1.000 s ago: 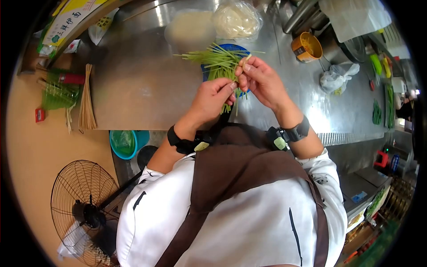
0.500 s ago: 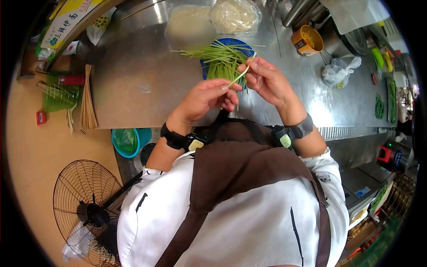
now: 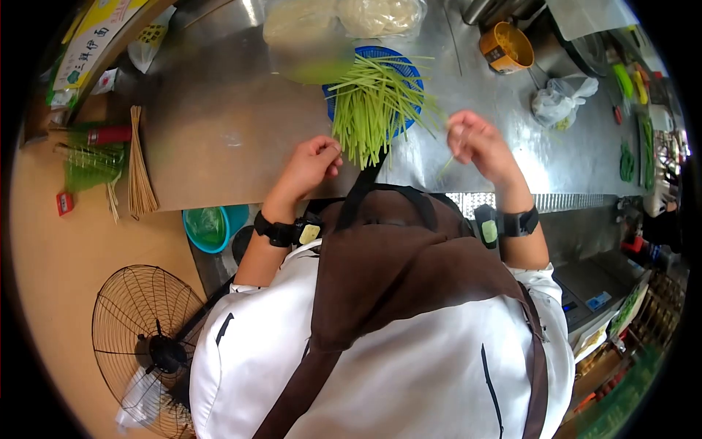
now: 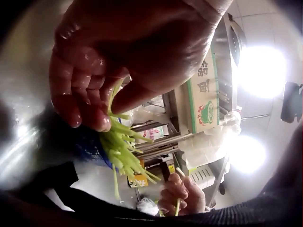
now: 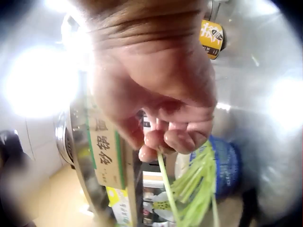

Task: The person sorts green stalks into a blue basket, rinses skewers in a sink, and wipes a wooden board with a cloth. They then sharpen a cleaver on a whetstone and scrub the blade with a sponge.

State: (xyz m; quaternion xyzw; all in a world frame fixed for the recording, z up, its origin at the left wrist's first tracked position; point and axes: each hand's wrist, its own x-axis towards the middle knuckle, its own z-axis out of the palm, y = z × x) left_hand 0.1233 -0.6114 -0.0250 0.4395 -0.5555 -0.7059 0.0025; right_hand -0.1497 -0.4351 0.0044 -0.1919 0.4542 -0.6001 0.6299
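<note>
Many green stems (image 3: 369, 110) lie heaped over a blue basket (image 3: 414, 80) on the metal counter, their ends hanging past its near rim. To the basket's right, the right hand (image 3: 482, 146) pinches a single stem; in the right wrist view that thin pale stem (image 5: 166, 187) runs down from its fingertips. The left hand (image 3: 311, 167) is raised left of the heap with its fingers curled. In the left wrist view, stems (image 4: 124, 146) appear just beyond the left hand (image 4: 118, 52); whether a stem lies between its fingers is unclear.
Plastic bags (image 3: 380, 16) lie behind the basket. An orange tub (image 3: 506, 47) and a knotted bag (image 3: 563, 101) stand to the right. Thin sticks (image 3: 139, 164) lie at the counter's left end. A teal bucket (image 3: 235, 218) and a fan (image 3: 150, 344) are below left.
Both hands have parted from above the basket, the left going left and the right going right with a stem. More of the heap shows.
</note>
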